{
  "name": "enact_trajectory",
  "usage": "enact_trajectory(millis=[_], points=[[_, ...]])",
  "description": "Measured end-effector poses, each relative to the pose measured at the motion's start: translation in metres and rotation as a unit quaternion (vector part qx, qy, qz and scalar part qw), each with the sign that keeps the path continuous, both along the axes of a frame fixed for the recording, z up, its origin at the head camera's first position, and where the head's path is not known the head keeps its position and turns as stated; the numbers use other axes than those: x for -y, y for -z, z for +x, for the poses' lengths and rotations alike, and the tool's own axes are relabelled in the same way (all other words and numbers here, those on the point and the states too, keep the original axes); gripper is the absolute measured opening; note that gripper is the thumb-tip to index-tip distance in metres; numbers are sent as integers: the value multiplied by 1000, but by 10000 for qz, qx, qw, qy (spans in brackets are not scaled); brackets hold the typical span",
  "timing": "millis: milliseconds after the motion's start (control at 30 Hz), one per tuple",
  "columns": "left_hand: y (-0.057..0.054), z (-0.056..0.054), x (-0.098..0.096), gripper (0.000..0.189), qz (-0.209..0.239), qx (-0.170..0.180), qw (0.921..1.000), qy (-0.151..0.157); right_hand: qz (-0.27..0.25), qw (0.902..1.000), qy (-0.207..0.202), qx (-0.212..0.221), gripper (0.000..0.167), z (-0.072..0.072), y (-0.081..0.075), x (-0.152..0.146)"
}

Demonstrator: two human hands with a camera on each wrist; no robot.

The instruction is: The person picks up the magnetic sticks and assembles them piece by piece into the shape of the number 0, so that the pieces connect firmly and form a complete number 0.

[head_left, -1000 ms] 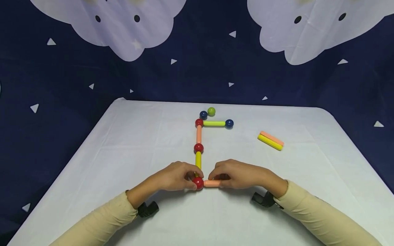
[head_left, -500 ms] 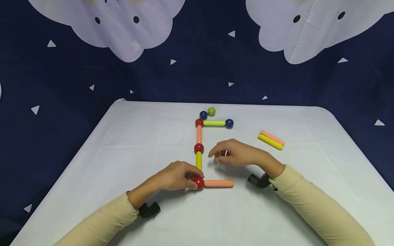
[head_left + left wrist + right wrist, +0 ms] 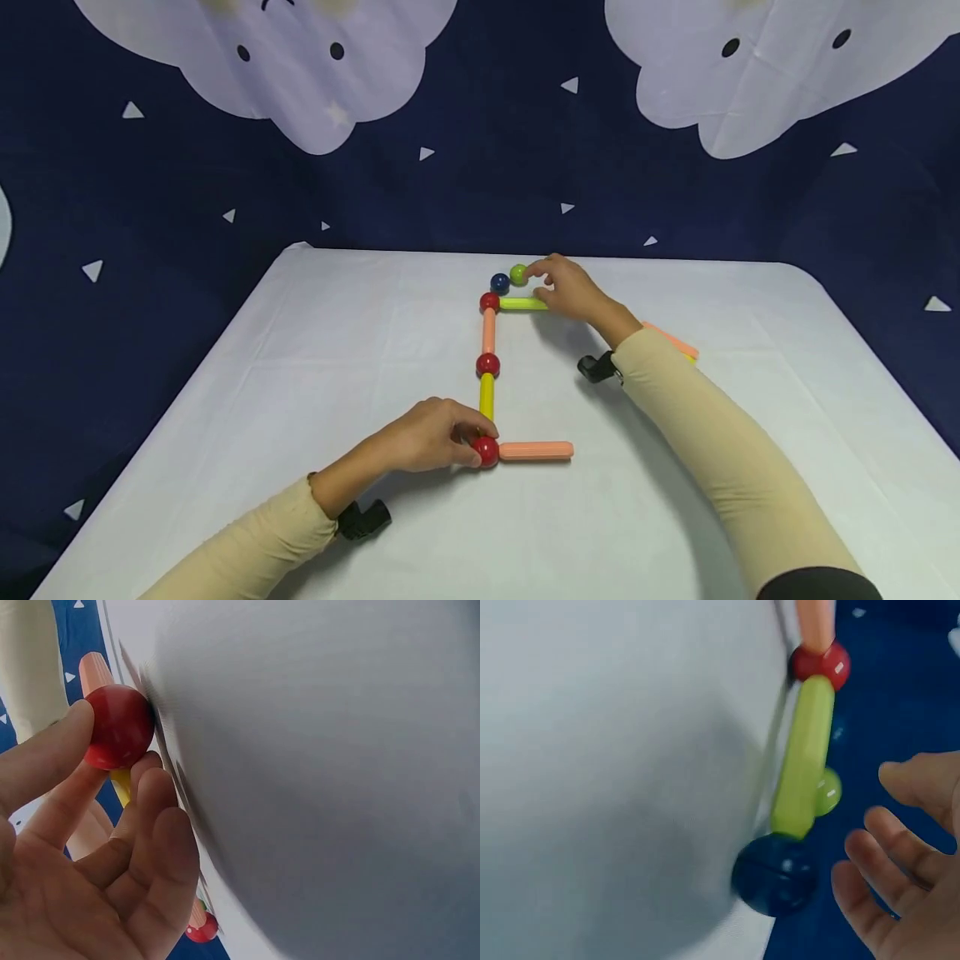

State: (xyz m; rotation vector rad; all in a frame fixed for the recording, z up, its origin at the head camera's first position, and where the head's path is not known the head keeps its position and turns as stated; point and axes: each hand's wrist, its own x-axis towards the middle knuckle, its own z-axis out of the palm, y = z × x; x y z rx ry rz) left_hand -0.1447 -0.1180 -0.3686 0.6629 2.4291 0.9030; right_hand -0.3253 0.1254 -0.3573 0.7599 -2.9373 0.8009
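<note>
My left hand (image 3: 435, 433) holds the near red ball (image 3: 486, 452) between thumb and fingers; the left wrist view shows the thumb pressed on this red ball (image 3: 120, 727). From it a salmon rod (image 3: 536, 451) runs right and a yellow rod (image 3: 487, 396) runs away to a middle red ball (image 3: 487, 365). Another salmon rod (image 3: 489, 332) leads to the far red ball (image 3: 490, 302), which joins a lime rod (image 3: 523, 304). My right hand (image 3: 570, 290) reaches over that rod, fingers spread, fingertips right at a green ball (image 3: 518, 274). It hides the rod's blue end ball (image 3: 775, 875) in the head view.
A loose dark blue ball (image 3: 500, 283) lies beside the green one near the table's far edge. Partly behind the right sleeve (image 3: 705, 425) lie a salmon rod (image 3: 675, 340) and a yellow rod. A dark patterned cloth (image 3: 495, 192) hangs behind the white table (image 3: 360, 333).
My right hand has let go of the near salmon rod and moved away across the table to the green ball. My left hand has stayed on the near red ball.
</note>
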Motion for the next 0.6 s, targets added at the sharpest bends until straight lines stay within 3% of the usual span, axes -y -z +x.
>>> enact_trajectory(millis=[133, 267, 600], points=[[-1, 1, -2, 31, -27, 2, 10000, 7, 162, 9983, 514, 223, 40, -16, 5, 4], [0, 0, -7, 31, -38, 32, 10000, 82, 290, 9955, 787, 433, 42, -23, 12, 7], [-1, -1, -1, 31, -131, 49, 9999, -22, 778, 9950, 573, 248, 53, -38, 18, 22]])
